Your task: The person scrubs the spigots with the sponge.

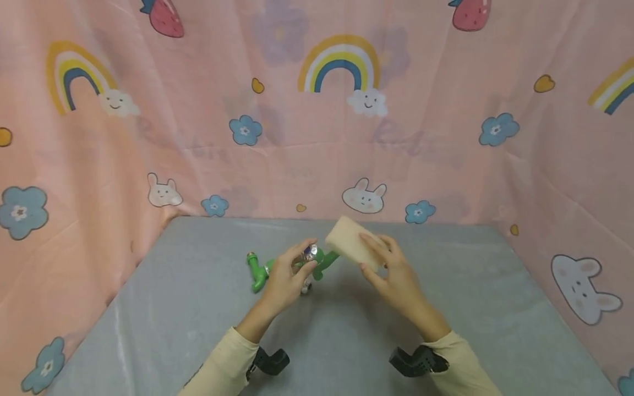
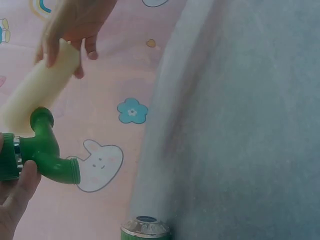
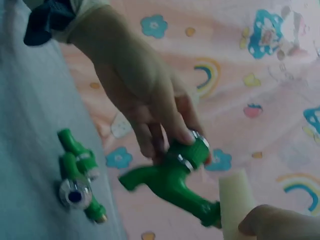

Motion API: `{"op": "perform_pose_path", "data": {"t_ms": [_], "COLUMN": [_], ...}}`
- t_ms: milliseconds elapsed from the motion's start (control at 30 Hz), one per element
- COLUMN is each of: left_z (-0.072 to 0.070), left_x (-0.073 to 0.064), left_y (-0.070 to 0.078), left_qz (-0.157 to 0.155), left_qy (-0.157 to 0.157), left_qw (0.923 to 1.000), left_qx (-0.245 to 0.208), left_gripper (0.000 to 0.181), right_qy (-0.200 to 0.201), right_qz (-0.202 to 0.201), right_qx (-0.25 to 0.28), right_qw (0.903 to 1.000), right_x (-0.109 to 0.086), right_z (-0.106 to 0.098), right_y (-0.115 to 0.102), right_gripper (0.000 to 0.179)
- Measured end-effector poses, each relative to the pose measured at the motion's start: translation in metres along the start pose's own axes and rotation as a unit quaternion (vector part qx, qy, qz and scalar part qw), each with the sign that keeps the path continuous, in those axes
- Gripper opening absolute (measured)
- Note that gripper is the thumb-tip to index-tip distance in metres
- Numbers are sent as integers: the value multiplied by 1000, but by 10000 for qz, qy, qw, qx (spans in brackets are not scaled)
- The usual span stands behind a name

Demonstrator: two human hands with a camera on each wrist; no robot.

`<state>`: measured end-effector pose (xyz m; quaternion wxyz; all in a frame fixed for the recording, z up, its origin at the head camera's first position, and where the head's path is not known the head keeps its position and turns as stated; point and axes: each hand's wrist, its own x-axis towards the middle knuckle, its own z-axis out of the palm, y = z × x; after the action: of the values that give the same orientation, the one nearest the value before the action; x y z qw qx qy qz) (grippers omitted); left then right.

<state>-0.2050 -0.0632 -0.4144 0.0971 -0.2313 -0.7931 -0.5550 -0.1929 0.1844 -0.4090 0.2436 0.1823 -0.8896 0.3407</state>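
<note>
My left hand (image 1: 287, 275) grips a green faucet (image 3: 172, 182) by its ribbed, silver-trimmed handle, above the table. In the right wrist view its spout points left and its threaded end lies against or very near a cream sponge (image 3: 234, 197). My right hand (image 1: 398, 280) pinches that sponge, a thick rectangular block, between thumb and fingers. Another green faucet (image 3: 95, 210) with a clear-silver knob lies on the table below the left hand. The left hand partly covers it in the head view, and only its knob top shows low in the left wrist view.
A grey cloth-covered table (image 1: 173, 319) spreads under both hands. Pink printed curtain (image 1: 317, 159) hangs behind it and along both sides. Dark wrist mounts (image 1: 269, 361) sit at both cuffs of the cream sleeves.
</note>
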Motion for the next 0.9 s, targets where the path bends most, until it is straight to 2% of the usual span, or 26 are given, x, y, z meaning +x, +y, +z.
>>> {"op": "perform_pose_path", "data": {"t_ms": [133,200,300,400,467,567,667,767,900], "left_z": [-2,-3,-6,-10,-13,-16,-18,-19,-20], "left_x": [1,2,3,6,7,9,9,9,10], "left_y": [-3,-4,-4,-3,-3,-3,-4,-4,0], "left_qz": [-136,-234,-438,-701,-921,-1325,-1656,-1828,-1908], "left_qy": [-123,-201,-373,-545,-649,-690,-735,-850,-1010], "left_qw": [9994,9981,9938,9878,9808,9659,9472,9258,8958], "left_qx": [-308,-542,-947,-1282,-1589,-2114,-2646,-3197,-3886], "left_gripper": [46,45,43,42,42,41,40,41,46], "right_qy": [-66,-32,-72,-423,-667,-762,-534,-55,401], "right_qz": [722,824,511,77,119,491,704,95,-1226], "right_qx": [-120,133,685,1141,1265,1198,1168,1200,837], "right_qw": [9973,9965,9963,9925,9897,9887,9892,9927,9881], "right_x": [1,2,4,5,5,6,7,5,1], "right_z": [-10,-15,-19,-17,-16,-19,-24,-22,-3], "right_y": [12,14,11,4,2,7,10,2,-19], "right_gripper": [55,54,55,57,56,53,53,59,65]}}
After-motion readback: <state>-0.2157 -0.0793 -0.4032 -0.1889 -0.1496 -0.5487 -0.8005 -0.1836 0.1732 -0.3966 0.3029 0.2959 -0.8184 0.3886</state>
